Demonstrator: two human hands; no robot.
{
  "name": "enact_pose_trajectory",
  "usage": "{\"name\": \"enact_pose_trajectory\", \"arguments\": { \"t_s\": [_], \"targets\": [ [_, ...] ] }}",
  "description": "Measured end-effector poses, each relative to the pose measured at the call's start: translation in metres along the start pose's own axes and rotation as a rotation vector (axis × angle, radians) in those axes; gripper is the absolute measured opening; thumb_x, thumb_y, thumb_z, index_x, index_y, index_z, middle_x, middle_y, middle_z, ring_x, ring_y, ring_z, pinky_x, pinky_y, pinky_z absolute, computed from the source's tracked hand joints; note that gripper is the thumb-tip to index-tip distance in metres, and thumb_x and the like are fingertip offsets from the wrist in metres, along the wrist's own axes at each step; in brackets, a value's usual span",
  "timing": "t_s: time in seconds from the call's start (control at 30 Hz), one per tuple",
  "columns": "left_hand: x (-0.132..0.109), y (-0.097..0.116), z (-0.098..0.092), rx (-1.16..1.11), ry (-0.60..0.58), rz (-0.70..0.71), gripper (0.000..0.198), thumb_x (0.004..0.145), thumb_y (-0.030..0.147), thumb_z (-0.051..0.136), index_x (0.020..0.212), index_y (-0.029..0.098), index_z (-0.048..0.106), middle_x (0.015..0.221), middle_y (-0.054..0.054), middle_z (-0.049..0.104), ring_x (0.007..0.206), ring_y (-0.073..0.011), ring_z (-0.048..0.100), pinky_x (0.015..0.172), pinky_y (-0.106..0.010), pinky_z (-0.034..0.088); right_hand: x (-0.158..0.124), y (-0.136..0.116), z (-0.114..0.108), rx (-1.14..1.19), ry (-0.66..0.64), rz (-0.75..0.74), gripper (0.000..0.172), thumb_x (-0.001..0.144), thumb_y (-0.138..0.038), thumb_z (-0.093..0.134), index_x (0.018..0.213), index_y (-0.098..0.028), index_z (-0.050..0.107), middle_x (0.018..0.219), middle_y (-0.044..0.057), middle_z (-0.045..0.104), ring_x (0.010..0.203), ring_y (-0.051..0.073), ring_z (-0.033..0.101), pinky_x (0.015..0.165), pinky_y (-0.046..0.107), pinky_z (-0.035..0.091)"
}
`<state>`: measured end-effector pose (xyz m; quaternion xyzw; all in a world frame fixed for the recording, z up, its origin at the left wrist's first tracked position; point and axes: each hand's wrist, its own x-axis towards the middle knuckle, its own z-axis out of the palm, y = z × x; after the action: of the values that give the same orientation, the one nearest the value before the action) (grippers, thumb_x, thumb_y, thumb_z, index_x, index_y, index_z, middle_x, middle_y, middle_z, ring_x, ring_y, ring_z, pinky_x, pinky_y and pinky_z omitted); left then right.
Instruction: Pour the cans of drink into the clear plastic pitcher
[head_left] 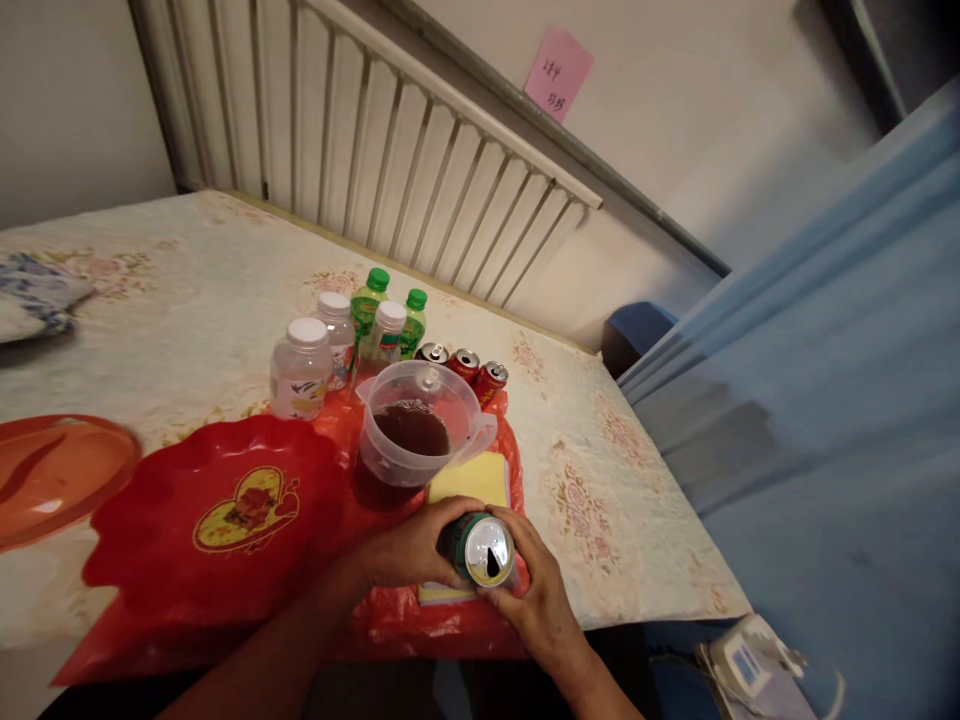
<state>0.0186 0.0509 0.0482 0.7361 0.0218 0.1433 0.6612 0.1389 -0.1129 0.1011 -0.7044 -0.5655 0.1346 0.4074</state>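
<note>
Both my hands wrap an opened green drink can (485, 548) that stands upright near the table's front edge. My left hand (405, 552) grips its left side, my right hand (534, 590) its right and front. The can rests over a yellow cloth (471, 480) on a red plastic sheet (420, 620). Just beyond it stands a clear plastic measuring jug (420, 425) holding dark brown liquid.
Behind the jug stand white-capped bottles (301, 368), green-capped bottles (369, 300) and three cans (465, 364). A red scalloped tray (225, 510) with a heart lies left, an orange plate (52, 475) further left. Table edge (675, 470) runs right, a radiator (390, 150) behind.
</note>
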Motion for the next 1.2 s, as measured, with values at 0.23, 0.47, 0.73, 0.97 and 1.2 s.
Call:
{"name": "enact_pose_trajectory", "arguments": {
  "t_s": [0.23,0.47,0.73,0.97,1.2],
  "targets": [
    [-0.002,-0.004,0.0,0.055,0.02,0.035,0.072,0.059,0.015,0.079,0.126,0.02,0.055,0.126,-0.003,0.062,0.116,-0.0257,0.056,0.102,-0.036,0.043,-0.001,0.003,0.003,0.04,-0.001,0.039,0.067,0.066,-0.009,0.074,0.128,-0.026,0.056,0.128,0.005,0.063,0.12,0.026,0.057,0.105,0.037,0.043],
    [-0.003,0.002,-0.002,0.086,0.025,0.012,0.067,0.06,0.016,0.076,0.125,0.015,0.057,0.122,-0.005,0.065,0.112,-0.0265,0.058,0.1,-0.037,0.043,-0.004,0.004,0.005,0.099,0.001,0.105,0.068,0.064,-0.008,0.075,0.127,-0.025,0.057,0.129,0.005,0.062,0.121,0.026,0.056,0.106,0.036,0.042],
    [-0.002,0.0,-0.001,0.081,0.008,-0.013,0.069,0.06,0.019,0.077,0.125,0.015,0.057,0.123,-0.004,0.065,0.113,-0.0268,0.057,0.101,-0.037,0.043,-0.007,0.012,0.006,0.127,-0.006,0.158,0.071,0.061,-0.006,0.074,0.127,-0.025,0.057,0.128,0.005,0.062,0.121,0.026,0.056,0.107,0.038,0.042],
    [0.0,-0.005,-0.002,0.062,-0.029,-0.033,0.073,0.055,0.016,0.079,0.124,0.02,0.058,0.123,-0.004,0.065,0.112,-0.0252,0.059,0.101,-0.038,0.044,-0.008,0.015,0.007,0.142,-0.012,0.156,0.07,0.062,-0.008,0.073,0.128,-0.026,0.056,0.127,0.004,0.062,0.12,0.026,0.057,0.106,0.038,0.042],
    [0.0,-0.003,-0.001,0.007,-0.033,-0.064,0.076,0.054,0.014,0.078,0.127,0.019,0.056,0.126,-0.003,0.064,0.115,-0.0256,0.057,0.101,-0.034,0.043,-0.006,0.009,0.006,0.132,-0.007,0.172,0.069,0.061,-0.008,0.073,0.126,-0.023,0.057,0.127,0.005,0.063,0.121,0.026,0.056,0.108,0.038,0.041]
  ]
}}
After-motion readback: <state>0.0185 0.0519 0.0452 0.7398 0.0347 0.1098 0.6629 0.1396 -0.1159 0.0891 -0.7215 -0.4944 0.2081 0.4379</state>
